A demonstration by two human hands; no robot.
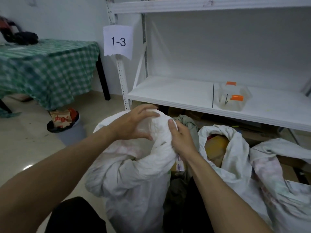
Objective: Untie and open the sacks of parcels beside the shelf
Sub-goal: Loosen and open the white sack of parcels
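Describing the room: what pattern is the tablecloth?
Green-and-white check on the tablecloth, seen in the head view.

Crumpled white woven-plastic sack (pixel 134 169) looks matt and coarse; white painted metal shelf (pixel 176 96) is smooth and matt; clear plastic container (pixel 234 98) has glossy orange clips; pale tiled floor (pixel 28 148) shines; green checked cloth (pixel 45 68) drapes softly

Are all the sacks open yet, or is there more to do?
Not all. Done: the middle white sack already gapes open, showing a yellow parcel inside. In hand: the left hand and right hand both grip the bunched neck of the nearest white sack, which looks not fully open. Left: the sack on the far right lies folded over; whether it is tied cannot be seen.
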